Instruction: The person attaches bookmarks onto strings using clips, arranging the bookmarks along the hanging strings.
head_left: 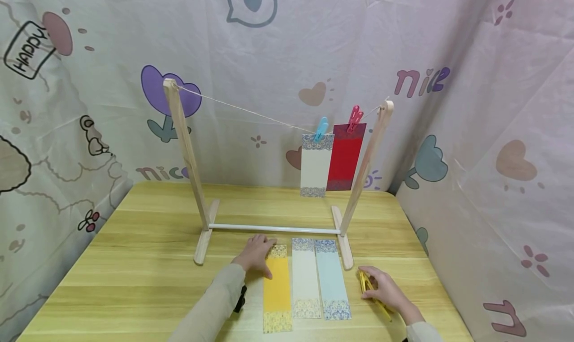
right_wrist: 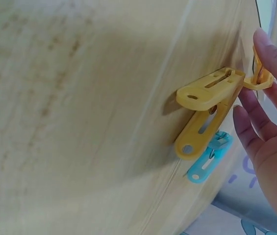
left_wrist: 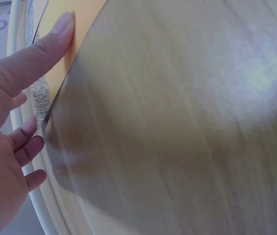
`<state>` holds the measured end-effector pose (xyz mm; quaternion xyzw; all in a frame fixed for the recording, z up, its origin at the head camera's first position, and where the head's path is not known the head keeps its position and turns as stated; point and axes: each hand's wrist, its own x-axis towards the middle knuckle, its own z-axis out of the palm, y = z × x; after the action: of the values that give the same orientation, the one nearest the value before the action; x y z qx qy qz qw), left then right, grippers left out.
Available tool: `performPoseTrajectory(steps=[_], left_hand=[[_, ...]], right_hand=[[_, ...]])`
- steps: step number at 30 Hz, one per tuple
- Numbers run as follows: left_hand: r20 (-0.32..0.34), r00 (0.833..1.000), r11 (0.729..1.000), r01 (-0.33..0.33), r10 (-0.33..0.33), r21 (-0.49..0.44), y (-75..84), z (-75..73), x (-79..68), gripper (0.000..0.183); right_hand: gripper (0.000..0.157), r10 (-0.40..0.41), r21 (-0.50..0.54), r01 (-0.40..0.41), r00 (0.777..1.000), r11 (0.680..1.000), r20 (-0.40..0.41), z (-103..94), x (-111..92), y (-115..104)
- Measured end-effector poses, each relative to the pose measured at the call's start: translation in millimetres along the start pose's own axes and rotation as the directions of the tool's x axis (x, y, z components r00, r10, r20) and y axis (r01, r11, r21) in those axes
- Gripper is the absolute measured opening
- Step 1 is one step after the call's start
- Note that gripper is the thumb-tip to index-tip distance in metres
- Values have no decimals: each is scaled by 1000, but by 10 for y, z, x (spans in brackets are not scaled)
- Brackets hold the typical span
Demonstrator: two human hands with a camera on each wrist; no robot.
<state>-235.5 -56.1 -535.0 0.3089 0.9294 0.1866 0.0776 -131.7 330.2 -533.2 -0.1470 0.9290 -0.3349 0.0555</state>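
My left hand (head_left: pixel 254 255) lies at the upper left of a yellow paper strip (head_left: pixel 278 294) with patterned ends. In the left wrist view its thumb rests on the yellow strip, and the other fingers are loosely bent near the patterned corner. On the right, my right hand (head_left: pixel 384 288) pinches a small yellow clothespin (right_wrist: pixel 260 74) between thumb and fingers. Another yellow clothespin (right_wrist: pixel 209 98) and a blue clothespin (right_wrist: pixel 209 159) lie beside it on the table; the head view hides the blue one. A cream strip (head_left: pixel 306 277) and a light blue strip (head_left: pixel 333 277) lie between the hands.
Behind the strips stands a wooden frame (head_left: pixel 186 147) with a string (head_left: pixel 251 110) between its posts. From it hang a white strip (head_left: pixel 315 167) under a blue clothespin (head_left: pixel 321 129) and a red strip (head_left: pixel 345 157) under a pink clothespin (head_left: pixel 355 118). A patterned cloth surrounds the table.
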Motion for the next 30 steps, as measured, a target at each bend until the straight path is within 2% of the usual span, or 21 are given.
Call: performPoseTrajectory(steps=[5, 9, 18, 21, 27, 30], left_hand=[[-41, 999, 999, -18, 19, 31, -20, 32, 16, 100], [-72, 997, 1000, -5, 7, 21, -36, 42, 14, 98], [-104, 995, 999, -11, 7, -44, -50, 37, -22, 102], [-121, 993, 997, -22, 13, -75, -46, 32, -28, 100], [-144, 990, 995, -17, 2, -102, -45, 51, -23, 98], [-145, 989, 990, -12, -9, -142, -38, 51, -26, 96]], right_hand=[[65, -13, 9, 13, 1000, 1000, -5, -2, 14, 2], [61, -39, 18, 39, 999, 999, -12, 2, 20, -2], [53, -195, -69, 191, 979, 979, -65, 50, 8, -13], [53, -185, -86, 178, 979, 980, -84, 65, 15, -18], [50, -81, -89, 71, 990, 993, -113, 77, 29, -15], [49, -67, -85, 56, 988, 995, -141, 83, 34, -13]])
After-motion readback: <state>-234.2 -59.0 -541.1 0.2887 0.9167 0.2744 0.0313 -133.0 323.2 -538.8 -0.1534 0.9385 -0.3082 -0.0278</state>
